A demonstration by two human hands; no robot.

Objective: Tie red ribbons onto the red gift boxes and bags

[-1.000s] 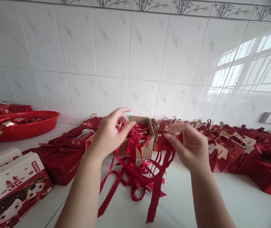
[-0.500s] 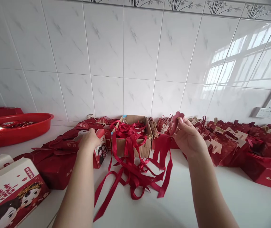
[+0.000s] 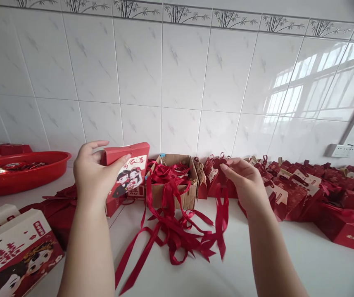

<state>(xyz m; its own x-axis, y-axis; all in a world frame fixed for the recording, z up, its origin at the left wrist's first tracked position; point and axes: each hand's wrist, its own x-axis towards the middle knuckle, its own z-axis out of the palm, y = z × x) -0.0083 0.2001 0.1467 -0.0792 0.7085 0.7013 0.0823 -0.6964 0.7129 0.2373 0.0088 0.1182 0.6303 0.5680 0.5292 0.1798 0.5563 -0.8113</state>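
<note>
My left hand (image 3: 98, 169) grips a red and white gift box (image 3: 131, 171) printed with a cartoon couple, thumb on the front, held up off the table. My right hand (image 3: 243, 177) pinches the top of a dark red ribbon (image 3: 222, 218), whose strips hang down over the table. Between the hands stands an open cardboard carton (image 3: 170, 194) stuffed with red ribbon. More ribbons (image 3: 177, 233) spill over its front edge in a tangle on the white table.
A red plastic basin (image 3: 53, 163) with wrapped items stands at the left. Larger cartoon-printed boxes (image 3: 22, 251) lie at the near left. Many red gift boxes (image 3: 297, 187) crowd the right side. Behind is a tiled wall (image 3: 183, 70) with a power socket (image 3: 339, 150).
My left hand has lifted the gift box up from among the red boxes at left. My right hand has come slightly lower and inward, the ribbon hanging and swinging with it.
</note>
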